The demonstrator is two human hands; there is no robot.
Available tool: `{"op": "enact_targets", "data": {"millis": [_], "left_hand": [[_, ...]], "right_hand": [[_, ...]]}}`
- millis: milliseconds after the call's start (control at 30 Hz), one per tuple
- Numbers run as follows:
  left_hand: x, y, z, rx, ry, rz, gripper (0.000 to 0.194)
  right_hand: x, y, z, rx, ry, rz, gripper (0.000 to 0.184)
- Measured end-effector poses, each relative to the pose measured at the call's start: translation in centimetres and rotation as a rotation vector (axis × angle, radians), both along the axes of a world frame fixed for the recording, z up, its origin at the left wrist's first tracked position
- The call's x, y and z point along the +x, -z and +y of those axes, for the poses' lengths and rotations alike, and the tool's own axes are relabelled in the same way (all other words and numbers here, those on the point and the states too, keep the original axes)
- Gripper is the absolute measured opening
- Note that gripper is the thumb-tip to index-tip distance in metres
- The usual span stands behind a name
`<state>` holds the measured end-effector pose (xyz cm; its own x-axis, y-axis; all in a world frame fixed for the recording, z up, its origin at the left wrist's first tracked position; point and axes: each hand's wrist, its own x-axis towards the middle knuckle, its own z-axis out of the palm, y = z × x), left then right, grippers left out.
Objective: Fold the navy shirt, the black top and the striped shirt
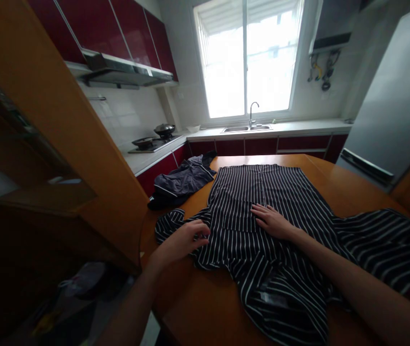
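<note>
A black shirt with white stripes (241,211) lies spread over the wooden table, its hem toward the window and its collar end toward me. One sleeve (388,245) stretches out to the right; the other (171,223) is bunched on the left. My right hand (271,221) rests flat on the middle of the shirt with its fingers extended. At the shirt's left edge, my left hand (190,236) hovers or lightly touches the cloth; its fingers are curved, with a gap between them and the thumb. Near the collar, a pale label (273,299) shows.
A dark grey garment (186,178) lies heaped at the table's far left edge. The round wooden table (190,298) fills the front. An orange wooden frame (93,144) stands close on my left, and a refrigerator (388,101) is at the right. Beyond are a sink (237,129) and a stove (154,144) with pans.
</note>
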<state>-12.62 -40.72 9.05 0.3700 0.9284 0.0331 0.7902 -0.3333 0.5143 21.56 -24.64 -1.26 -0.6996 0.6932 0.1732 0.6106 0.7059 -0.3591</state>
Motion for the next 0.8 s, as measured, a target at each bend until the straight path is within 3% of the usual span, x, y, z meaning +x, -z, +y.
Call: {"op": "enact_targets", "data": {"millis": [167, 267, 433, 600, 700, 800], "left_hand": [[-2.9, 2.0, -6.6, -0.171, -0.292, 0.055, 0.018], [-2.1, 3.8, -8.1, -0.097, -0.383, -0.069, 0.015], [1.2, 5.7, -6.7, 0.126, -0.563, -0.243, 0.019], [2.3, 5.8, -5.0, 0.213, -0.596, -0.334, 0.023], [2.2, 5.5, -4.8, 0.134, -0.649, -0.513, 0.030], [2.1, 5.4, -5.1, -0.038, -0.714, -0.855, 0.029]], "right_hand": [[0.0, 0.3, 0.1, 0.011, 0.002, 0.008, 0.053], [0.0, 0.3, 0.1, 0.014, 0.005, 0.004, 0.053], [0.0, 0.1, -0.1, 0.019, 0.010, 0.007, 0.052], [0.0, 0.1, 0.0, 0.018, 0.007, 0.001, 0.053], [0.0, 0.1, 0.0, 0.022, 0.003, 0.001, 0.053], [0.0, 0.1, 0.0, 0.021, 0.006, 0.009, 0.053]]}}
